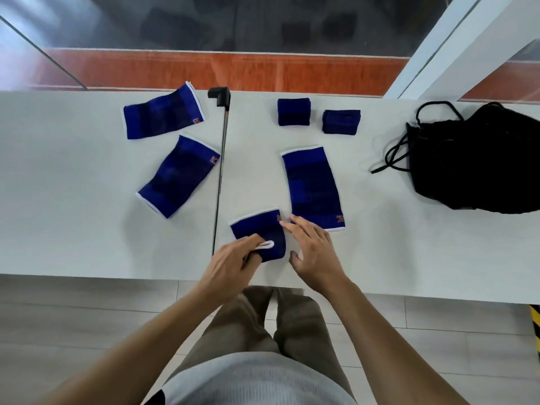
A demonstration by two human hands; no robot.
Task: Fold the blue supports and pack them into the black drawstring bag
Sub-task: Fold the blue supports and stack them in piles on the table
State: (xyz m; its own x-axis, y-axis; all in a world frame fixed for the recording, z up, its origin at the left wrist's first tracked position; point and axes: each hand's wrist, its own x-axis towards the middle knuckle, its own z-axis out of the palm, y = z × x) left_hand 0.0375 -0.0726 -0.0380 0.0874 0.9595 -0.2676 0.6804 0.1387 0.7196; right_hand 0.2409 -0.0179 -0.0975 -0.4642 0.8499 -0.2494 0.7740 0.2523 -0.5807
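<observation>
While my left hand (233,258) pinches the white hem (267,244) of the half-folded blue support (260,229) near centre, my right hand (314,249) touches its right edge, fingers (298,226) straight. The black drawstring bag (473,162) lies right, nearer that hand.

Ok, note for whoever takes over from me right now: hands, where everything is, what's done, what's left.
Left hand pinches the small support at the near edge of the table; right hand open, fingertips on its right edge.
Long support flat beside it; two flat supports on the left; black drawstring bag far right.
Done: two folded supports at the back.
Left: fold four, bag all six.
</observation>
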